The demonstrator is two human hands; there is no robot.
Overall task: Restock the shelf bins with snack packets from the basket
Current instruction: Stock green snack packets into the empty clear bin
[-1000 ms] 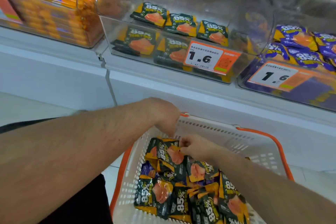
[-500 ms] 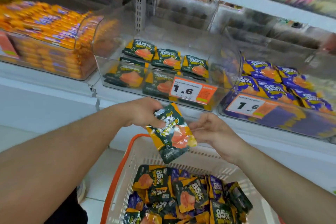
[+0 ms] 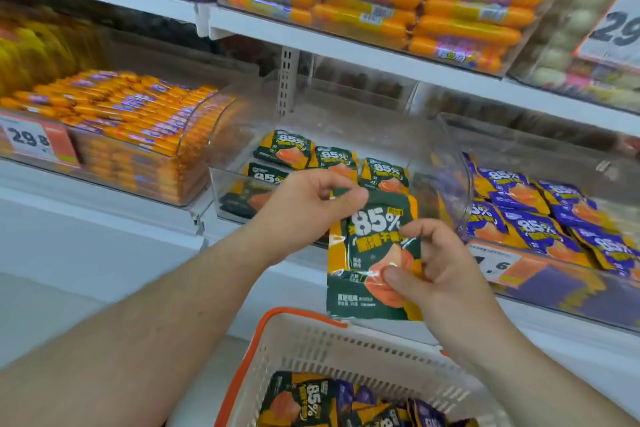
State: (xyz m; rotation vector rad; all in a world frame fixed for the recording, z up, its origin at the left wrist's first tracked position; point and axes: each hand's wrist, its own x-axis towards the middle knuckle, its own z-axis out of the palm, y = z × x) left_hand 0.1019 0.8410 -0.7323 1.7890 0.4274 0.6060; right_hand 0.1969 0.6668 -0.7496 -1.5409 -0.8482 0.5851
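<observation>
Both hands hold one dark green and orange foil snack packet printed "85%", upright and facing the camera, in the open air in front of the shelf. The left hand pinches the packet's top left corner between thumb and curled fingers; the right hand grips its right edge, thumb pressed on the front over the orange picture, the other fingers curled behind. Just beyond the left fingers stands the clear plastic shelf bin with rounded side walls, its low front lip hidden behind the hands; a few matching green packets lie flat on its floor, and much bare bin floor shows above them towards the back. To the right of the right fingers, a neighbouring clear bin holds purple "85%" packets heaped nearly to its front edge. Left of the left fingers a third bin is packed with orange sausage sticks. Above the hands the white upper shelf edge overhangs, with clear height between it and the green packets. Below the packet's lower edge sits the white perforated plastic basket with orange rim, more green and purple packets lying in it.
</observation>
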